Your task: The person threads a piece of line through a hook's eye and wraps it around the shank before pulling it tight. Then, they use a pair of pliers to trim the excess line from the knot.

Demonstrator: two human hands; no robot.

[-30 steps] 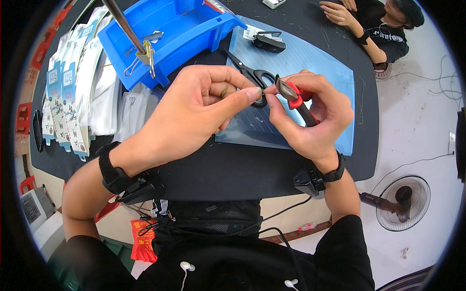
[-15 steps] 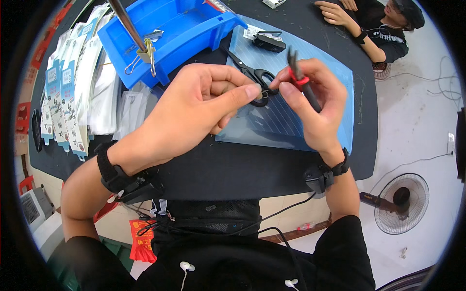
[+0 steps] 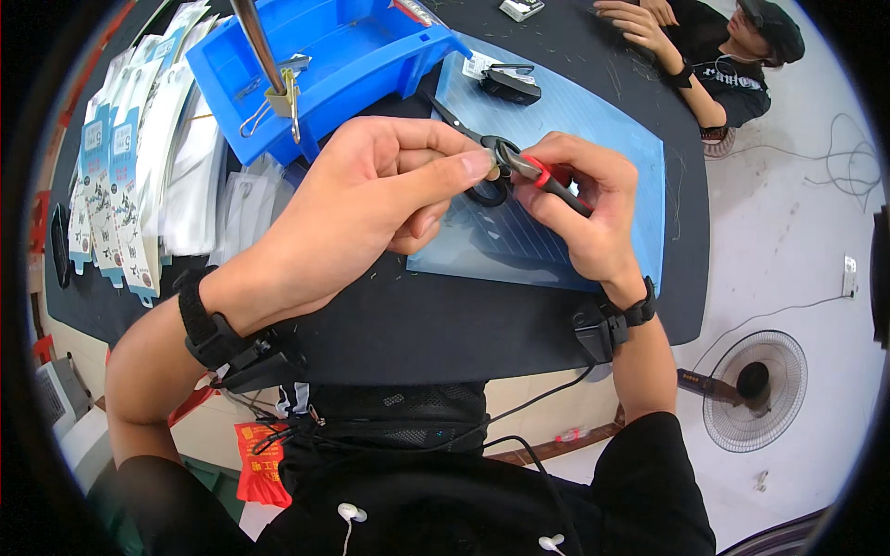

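Observation:
My left hand (image 3: 366,199) is closed in a pinch, thumb against forefinger, on something too small to make out. In my right hand (image 3: 598,199) is a pair of pliers (image 3: 538,172) with red and black handles, its metal jaws at my left fingertips. Whether the jaws are shut on the tiny piece I cannot tell. Just beneath, black-handled scissors (image 3: 453,119) lie on a translucent blue sheet (image 3: 593,120), partly hidden by my fingers.
A blue plastic bin (image 3: 362,88) stands at the back left, beside a metal post (image 3: 257,42) with a binder clip (image 3: 281,100). Plastic-sleeved packets (image 3: 139,176) are stacked left. A small black device (image 3: 512,85) lies on the sheet. A co-worker (image 3: 714,74) sits far right; a fan (image 3: 756,389) stands below.
My right hand has turned the pliers from pointing upward to pointing left, bringing the jaws to my left fingertips. My left hand keeps its pinch. The whole view has shifted slightly.

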